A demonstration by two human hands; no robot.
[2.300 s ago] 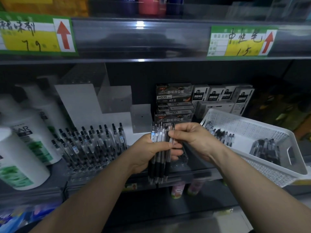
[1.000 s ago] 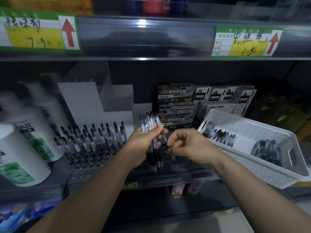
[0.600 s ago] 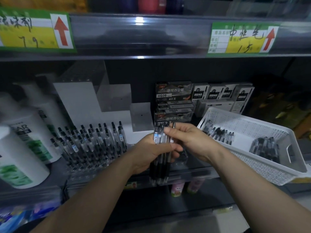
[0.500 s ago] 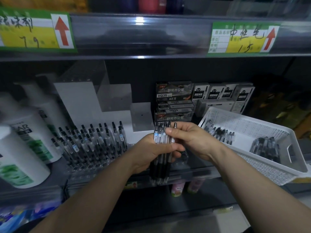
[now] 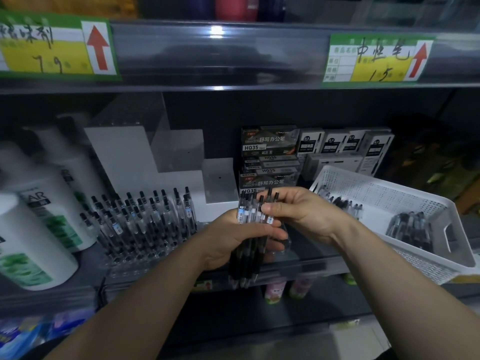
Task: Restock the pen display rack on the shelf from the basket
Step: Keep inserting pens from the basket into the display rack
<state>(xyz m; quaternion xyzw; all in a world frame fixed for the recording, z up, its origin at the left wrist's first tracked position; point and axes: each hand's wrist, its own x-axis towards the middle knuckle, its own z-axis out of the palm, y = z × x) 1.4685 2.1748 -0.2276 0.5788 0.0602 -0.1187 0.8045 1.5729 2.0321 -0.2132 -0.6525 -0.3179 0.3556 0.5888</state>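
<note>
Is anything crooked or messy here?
The white basket sits askew on the shelf, angled and jutting over the front edge, with loose pens heaped inside. The display rack looks tidy.

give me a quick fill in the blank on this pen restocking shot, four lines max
1. The left hand grips a bundle of ____.
2. The right hand pinches one of them near its ____ end.
3. The white basket sits on the shelf to the ____ of both hands.
4. The red arrow on the left price tag points ____.

Missing words: pens; top; right; up
</note>
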